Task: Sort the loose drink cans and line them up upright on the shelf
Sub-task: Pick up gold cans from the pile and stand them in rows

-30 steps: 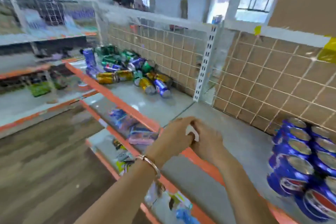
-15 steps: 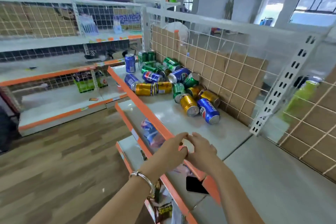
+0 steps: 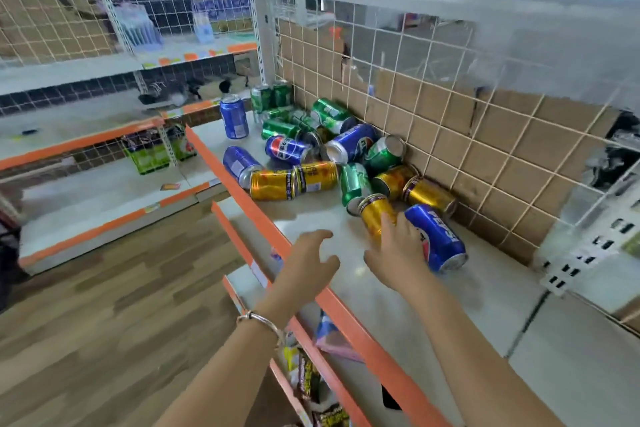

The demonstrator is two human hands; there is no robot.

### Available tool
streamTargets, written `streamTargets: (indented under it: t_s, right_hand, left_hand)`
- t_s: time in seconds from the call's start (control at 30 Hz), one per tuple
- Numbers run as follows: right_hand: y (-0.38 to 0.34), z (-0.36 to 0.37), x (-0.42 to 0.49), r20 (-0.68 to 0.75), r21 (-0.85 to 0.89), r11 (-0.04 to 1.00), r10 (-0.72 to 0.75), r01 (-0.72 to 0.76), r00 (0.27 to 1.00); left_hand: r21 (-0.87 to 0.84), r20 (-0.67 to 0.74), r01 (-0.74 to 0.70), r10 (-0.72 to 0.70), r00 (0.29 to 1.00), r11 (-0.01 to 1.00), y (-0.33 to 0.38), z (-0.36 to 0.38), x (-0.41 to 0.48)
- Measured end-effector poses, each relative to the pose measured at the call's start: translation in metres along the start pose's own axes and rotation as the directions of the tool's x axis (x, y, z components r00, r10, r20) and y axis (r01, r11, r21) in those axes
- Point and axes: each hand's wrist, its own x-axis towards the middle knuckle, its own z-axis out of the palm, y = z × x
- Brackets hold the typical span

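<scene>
While most of the cans point(image 3: 313, 180) lay on their sides in a heap against the wire back point(image 3: 485, 149), we judged the sorting barely begun (only one upright blue can point(image 3: 234, 116) and a pair of green cans point(image 3: 262, 98) stood at the far end). We were at the reaching step. Our right hand point(image 3: 398, 253), fingers spread and holding nothing, hovered over the nearest gold can point(image 3: 372, 215) and the fallen blue can point(image 3: 440, 239) beside it; whether it touched either we could not tell. Our left hand point(image 3: 311, 260) hung open and empty just above the front of the shelf point(image 3: 311, 218). Next, we reckoned, came closing round one can, standing it up and setting it with its own colour. Around us the shop was rows of racks point(image 3: 86, 204) over a wooden floor point(image 3: 104, 305); the shelf itself was pale, smooth and edged in orange.
</scene>
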Motion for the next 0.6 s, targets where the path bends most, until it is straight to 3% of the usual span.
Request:
streamTargets:
  t_s: [0.2, 0.33, 0.47, 0.6]
  right_hand:
    - [-0.011, 0.011, 0.021, -0.038, -0.078, 0.991, 0.104, -0.107, 0.994]
    - [-0.012, 0.01, 0.03, -0.117, -0.101, 0.98, 0.162, -0.174, 0.98]
    - [-0.014, 0.007, 0.039, -0.139, -0.104, 0.966, 0.221, -0.236, 0.965]
    - [-0.017, 0.006, 0.043, -0.116, -0.113, 0.946, 0.292, -0.305, 0.949]
  left_hand:
    - [0.217, -0.017, -0.155, 0.163, 0.987, 0.964, -0.012, -0.041, 0.081]
    - [0.368, -0.094, -0.137, 0.184, 0.979, 0.92, -0.011, -0.058, 0.139]
    - [0.551, 0.054, -0.114, 0.101, 0.993, 0.826, -0.009, -0.061, 0.184]
    - [0.625, 0.165, -0.138, 0.043, 0.985, 0.769, -0.017, -0.058, 0.211]
